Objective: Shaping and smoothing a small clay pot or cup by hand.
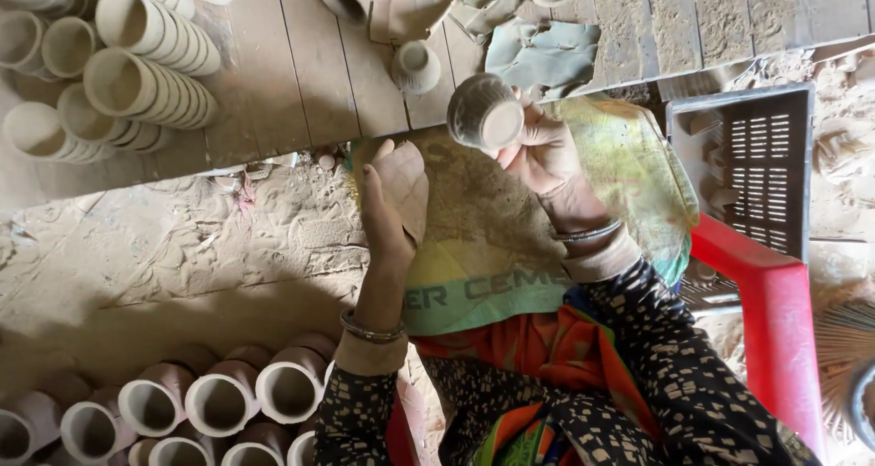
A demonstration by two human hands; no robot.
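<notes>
My right hand (545,152) holds a small unfired clay cup (484,112) tilted on its side, its base toward the camera, above a dusty sack cloth (492,238) spread over my lap. My left hand (394,201) is flat and open, fingers together, resting on the left edge of that cloth with nothing in it. Both wrists wear metal bangles. A single clay cup (416,67) stands upright on the wooden boards (301,74) just beyond my hands.
Stacks of nested clay cups (137,74) lie on the boards at far left. More cups (219,398) lie on their sides on the dirt floor at lower left. Grey clay scraps (542,54) sit ahead. A grey plastic crate (752,170) and red chair arm (775,311) stand at right.
</notes>
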